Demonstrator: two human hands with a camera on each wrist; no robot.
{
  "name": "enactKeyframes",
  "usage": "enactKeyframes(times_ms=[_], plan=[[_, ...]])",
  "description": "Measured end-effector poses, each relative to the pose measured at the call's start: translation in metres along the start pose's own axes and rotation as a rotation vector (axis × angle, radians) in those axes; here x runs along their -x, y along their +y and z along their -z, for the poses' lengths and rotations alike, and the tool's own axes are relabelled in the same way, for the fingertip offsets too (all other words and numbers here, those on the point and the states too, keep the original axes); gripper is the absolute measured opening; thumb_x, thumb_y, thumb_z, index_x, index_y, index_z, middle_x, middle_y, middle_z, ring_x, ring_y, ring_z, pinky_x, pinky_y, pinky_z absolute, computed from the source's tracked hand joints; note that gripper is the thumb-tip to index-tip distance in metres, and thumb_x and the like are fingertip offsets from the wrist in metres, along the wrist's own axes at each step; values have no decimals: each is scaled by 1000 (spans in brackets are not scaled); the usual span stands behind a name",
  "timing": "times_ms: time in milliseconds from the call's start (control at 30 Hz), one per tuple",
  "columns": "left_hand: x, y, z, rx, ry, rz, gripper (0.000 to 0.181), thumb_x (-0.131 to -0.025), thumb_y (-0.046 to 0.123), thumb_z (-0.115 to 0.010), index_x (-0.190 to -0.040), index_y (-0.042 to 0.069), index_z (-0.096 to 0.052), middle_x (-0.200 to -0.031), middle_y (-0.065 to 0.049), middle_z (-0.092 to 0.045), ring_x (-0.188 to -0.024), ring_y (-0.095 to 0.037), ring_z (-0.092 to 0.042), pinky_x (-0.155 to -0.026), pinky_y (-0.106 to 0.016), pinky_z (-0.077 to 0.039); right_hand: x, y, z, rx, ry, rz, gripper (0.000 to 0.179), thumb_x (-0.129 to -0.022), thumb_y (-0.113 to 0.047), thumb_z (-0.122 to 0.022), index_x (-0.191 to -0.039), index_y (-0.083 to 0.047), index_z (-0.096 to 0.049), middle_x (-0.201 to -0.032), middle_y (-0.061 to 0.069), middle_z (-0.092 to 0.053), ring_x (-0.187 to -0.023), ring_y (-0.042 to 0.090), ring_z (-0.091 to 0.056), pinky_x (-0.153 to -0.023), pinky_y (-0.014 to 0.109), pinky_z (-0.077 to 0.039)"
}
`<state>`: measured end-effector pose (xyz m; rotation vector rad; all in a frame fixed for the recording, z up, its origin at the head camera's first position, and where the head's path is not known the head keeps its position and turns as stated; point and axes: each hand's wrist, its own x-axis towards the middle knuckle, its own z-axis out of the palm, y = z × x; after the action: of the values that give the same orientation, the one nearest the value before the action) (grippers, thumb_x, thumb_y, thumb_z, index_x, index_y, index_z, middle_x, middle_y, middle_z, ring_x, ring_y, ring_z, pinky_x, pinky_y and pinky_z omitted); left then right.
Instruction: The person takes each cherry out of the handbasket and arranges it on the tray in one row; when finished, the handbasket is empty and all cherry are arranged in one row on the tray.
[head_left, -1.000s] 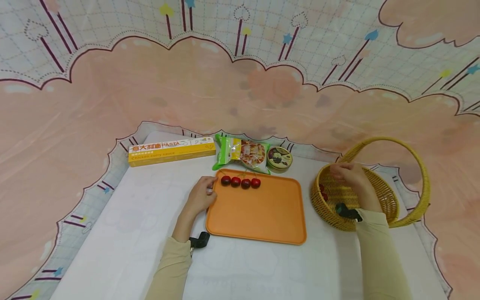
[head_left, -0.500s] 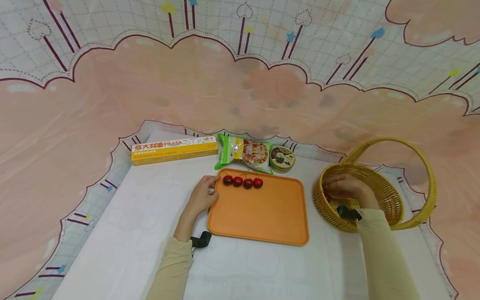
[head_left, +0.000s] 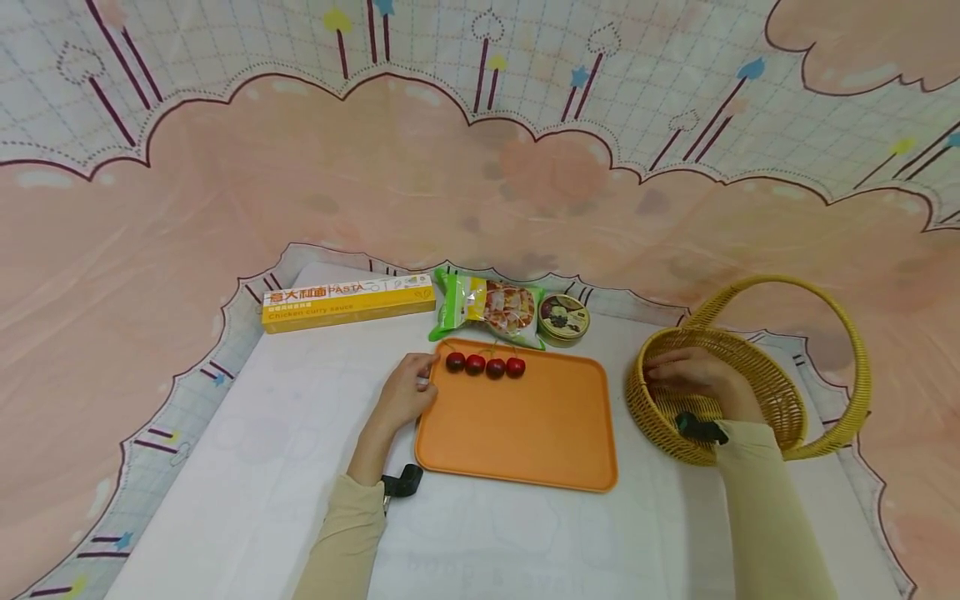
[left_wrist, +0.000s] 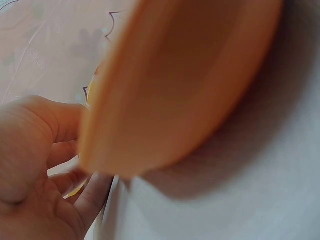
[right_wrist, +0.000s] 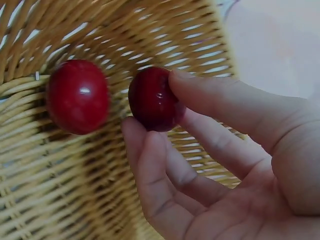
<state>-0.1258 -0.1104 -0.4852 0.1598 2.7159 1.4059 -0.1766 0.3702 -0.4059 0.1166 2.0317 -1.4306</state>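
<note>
Inside the yellow wicker basket, my right hand pinches a dark red cherry between thumb and fingertips. A brighter red cherry lies beside it against the weave in the right wrist view; the hand hides both in the head view. My left hand grips the left edge of the orange tray, with the thumb and fingers at its rim in the left wrist view. Several cherries with stems sit in a row along the tray's upper left side.
Behind the tray stand a yellow pasta box, a green and clear food packet and a small round tin. The basket's tall handle arches up at the right. A patterned cloth hangs behind the white table.
My right hand has lowered into the basket and taken hold of a cherry there. The left hand stays at the tray's edge, and the row of cherries is unchanged.
</note>
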Motion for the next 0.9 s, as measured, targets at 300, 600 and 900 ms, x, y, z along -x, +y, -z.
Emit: enactKeyframes(times_ms=[300,600,900], plan=[[0,1,1,-3,3,-10,51,-84,0,-59,-135,-2,-56,-130,-18,-53,-106,-29,-55,-91,-41,-54,30,-22,1,75,121,174,42,-96,-7,-61,-128,19,-52,-101,-8,-72,-92,4,-65,-82,23,-55],[0,-1,0,-4,10,-11,52,-83,-1,-59,-135,-3,-56,-128,-18,-54,-105,-29,-55,-91,-42,-53,30,-55,-35,344,230,247,47,-93,-24,-68,-129,5,-60,-116,13,-69,-97,12,-62,-85,22,-48],[-1,-5,-2,5,24,-69,52,-81,-3,-58,-133,-5,-57,-127,-21,-54,-105,-31,-57,-89,-41,-55,-17,-53,-98,307,215,316,34,-85,-5,-73,-113,11,-66,-104,23,-69,-83,18,-66,-70,24,-53]])
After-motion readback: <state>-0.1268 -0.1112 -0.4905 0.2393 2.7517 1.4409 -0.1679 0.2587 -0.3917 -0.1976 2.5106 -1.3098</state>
